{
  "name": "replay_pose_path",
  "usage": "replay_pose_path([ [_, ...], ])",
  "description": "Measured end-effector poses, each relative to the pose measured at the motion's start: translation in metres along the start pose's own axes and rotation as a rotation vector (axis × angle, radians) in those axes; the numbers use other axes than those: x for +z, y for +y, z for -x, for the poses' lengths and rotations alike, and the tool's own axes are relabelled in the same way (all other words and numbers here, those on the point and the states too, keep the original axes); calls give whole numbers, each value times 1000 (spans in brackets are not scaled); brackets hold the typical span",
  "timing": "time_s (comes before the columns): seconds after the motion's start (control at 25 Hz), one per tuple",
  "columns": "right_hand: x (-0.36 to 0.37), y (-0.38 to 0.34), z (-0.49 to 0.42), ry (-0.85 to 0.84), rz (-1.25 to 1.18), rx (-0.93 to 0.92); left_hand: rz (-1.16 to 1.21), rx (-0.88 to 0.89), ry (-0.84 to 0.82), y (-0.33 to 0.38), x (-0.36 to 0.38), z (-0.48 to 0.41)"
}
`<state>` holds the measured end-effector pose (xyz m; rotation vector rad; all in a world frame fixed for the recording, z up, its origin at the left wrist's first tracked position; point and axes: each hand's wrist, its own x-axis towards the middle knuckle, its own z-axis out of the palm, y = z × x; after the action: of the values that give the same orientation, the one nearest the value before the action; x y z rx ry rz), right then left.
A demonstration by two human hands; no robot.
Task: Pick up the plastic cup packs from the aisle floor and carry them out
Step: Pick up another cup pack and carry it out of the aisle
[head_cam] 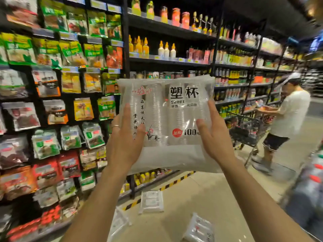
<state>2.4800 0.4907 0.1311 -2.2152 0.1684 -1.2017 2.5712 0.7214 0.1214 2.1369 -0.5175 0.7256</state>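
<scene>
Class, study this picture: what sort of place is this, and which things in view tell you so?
Most likely a supermarket aisle: tall shelves of bottles, hanging packets with price tags on the left, and a shopper with a trolley.

A pack (166,119) sits between my left grip (124,142) and right grip (215,137). Three packs (151,201) lie on the near floor (201,194). Shelves (52,84) stand left; cart (248,126) and person (288,116) far right.

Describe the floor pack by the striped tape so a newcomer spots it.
Follow the left shelving down to its yellow-black floor tape. A clear cup pack lies flat beside the stripe. It is farthest from the camera; the other two packs lie nearer.
</scene>
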Motion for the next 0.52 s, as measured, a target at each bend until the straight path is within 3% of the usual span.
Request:
replay_pose_path([
  [0.24, -124, 32, 47, 257, 261, 149, 213, 189, -211, 99, 75, 15],
  [0.52, -252, 7, 150, 512, 579, 297, 536, 451, -433, 209, 114, 84],
])
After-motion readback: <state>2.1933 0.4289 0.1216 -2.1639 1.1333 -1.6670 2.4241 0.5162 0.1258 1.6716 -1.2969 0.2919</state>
